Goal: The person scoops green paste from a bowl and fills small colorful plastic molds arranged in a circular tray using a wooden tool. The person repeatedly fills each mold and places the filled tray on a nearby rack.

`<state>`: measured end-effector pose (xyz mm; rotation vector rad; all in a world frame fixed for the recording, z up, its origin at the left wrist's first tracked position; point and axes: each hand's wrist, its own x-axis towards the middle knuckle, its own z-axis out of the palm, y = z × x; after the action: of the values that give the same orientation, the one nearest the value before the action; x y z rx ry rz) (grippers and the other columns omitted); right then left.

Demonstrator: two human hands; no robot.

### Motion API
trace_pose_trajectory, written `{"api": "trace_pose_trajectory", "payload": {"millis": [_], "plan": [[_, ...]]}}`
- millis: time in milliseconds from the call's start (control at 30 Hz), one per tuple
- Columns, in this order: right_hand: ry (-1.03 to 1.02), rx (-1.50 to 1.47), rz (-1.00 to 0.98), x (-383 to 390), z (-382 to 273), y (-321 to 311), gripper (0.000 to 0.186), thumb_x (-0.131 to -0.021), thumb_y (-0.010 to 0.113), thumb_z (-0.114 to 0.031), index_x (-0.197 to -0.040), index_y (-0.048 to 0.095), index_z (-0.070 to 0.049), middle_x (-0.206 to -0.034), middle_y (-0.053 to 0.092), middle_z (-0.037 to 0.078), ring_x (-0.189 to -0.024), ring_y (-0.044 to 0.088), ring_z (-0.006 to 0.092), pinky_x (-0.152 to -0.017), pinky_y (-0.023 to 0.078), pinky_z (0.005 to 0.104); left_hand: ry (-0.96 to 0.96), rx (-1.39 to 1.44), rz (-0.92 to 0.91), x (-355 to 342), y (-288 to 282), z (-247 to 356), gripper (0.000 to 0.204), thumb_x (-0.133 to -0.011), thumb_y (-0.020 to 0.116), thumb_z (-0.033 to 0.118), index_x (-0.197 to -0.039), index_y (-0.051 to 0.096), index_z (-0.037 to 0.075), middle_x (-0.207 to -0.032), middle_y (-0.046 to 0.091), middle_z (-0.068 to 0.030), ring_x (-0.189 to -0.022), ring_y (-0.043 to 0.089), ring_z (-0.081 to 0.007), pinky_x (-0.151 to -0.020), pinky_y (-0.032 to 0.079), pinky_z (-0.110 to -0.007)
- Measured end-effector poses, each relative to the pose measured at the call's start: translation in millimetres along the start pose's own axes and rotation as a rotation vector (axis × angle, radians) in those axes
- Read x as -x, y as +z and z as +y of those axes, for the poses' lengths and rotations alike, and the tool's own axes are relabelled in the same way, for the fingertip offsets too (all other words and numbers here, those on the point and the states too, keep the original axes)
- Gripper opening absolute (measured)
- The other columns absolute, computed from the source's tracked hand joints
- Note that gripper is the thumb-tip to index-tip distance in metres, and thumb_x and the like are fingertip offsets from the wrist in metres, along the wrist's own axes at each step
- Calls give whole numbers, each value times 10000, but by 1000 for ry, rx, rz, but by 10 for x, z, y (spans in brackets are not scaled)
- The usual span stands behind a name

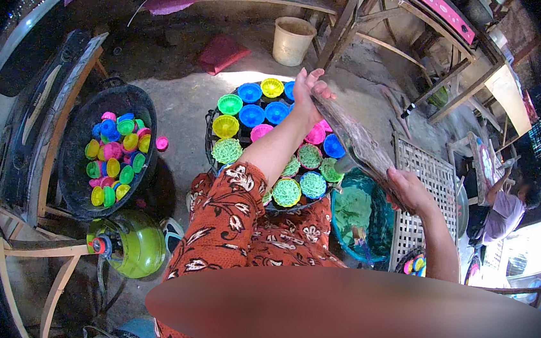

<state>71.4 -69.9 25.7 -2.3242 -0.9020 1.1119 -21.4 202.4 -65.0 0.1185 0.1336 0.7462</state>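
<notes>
Long grey-brown weathered wooden bar (357, 137) is up off the floor, slantwise btwn my hands, over R side of cup tray & top edge of tub. R hand (411, 191) wraps near end, thumb on top, fingers under. L hand (309, 94) is at far end, fingers loosely bent; can't tell if it grips. Hands well apart. Short greyish cylinder (346, 165) shows below bar; can't tell if joined.

Handling, my guess: stiff, fairly heavy, not fragile; rough grain, maybe slick if wet. Best hold: both ends, palms under.

Edges: round black tray (210, 128) w/ bright plastic fluted cups (272, 87), nearer ones topped w/ soft-looking green strands (286, 192), easily squashed. Teal plastic tub (383, 227), pale green dough (352, 205) inside, just R. Pale lattice panel (422, 163) near R wrist, tight. More room L, concrete floor (178, 116) before black oval basin (67, 170).
</notes>
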Motion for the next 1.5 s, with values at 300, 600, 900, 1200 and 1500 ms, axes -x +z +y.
{"api": "trace_pose_trajectory", "payload": {"millis": [300,600,900,1200,1500], "plan": [[-69,-52,33,-9,89,223,498,-889,430,-501,-873,558,-20,-618,518,50,-506,495,131,-457,405,271,-3,-18,-5,37,-33,112,467,-894,291,542,-917,457,106,-473,274,42,-422,325,-126,-496,355,-327],[-70,27,111,80,125,136,471,-883,452,-491,-816,552,-35,-591,507,31,-459,473,124,-433,385,273,-21,11,10,10,15,-55,494,-878,302,567,-872,475,104,-447,262,36,-392,308,-128,-463,342,-324],[-193,-258,-4,1,242,432,394,-905,446,-448,-820,491,-65,-586,464,6,-456,429,95,-410,344,247,-40,-147,-91,7,49,206,596,-876,262,605,-972,538,86,-497,312,15,-465,351,-160,-546,374,-353],[-456,-632,206,109,42,640,316,-941,407,-341,-996,507,-47,-642,456,-15,-493,412,72,-426,328,216,259,-1597,-762,751,569,130,612,-688,619,410,-1138,543,2,-1144,559,-198,-1117,497,-316,-981,354,-400],[-970,428,1128,290,-717,-17,470,-789,616,-294,-1107,502,33,-1082,511,201,-1018,490,350,-826,409,410,948,-2259,-1039,1013,846,-385,249,-630,671,254,-714,586,36,-689,616,-173,-645,618,-329,-579,496,-435]]}}
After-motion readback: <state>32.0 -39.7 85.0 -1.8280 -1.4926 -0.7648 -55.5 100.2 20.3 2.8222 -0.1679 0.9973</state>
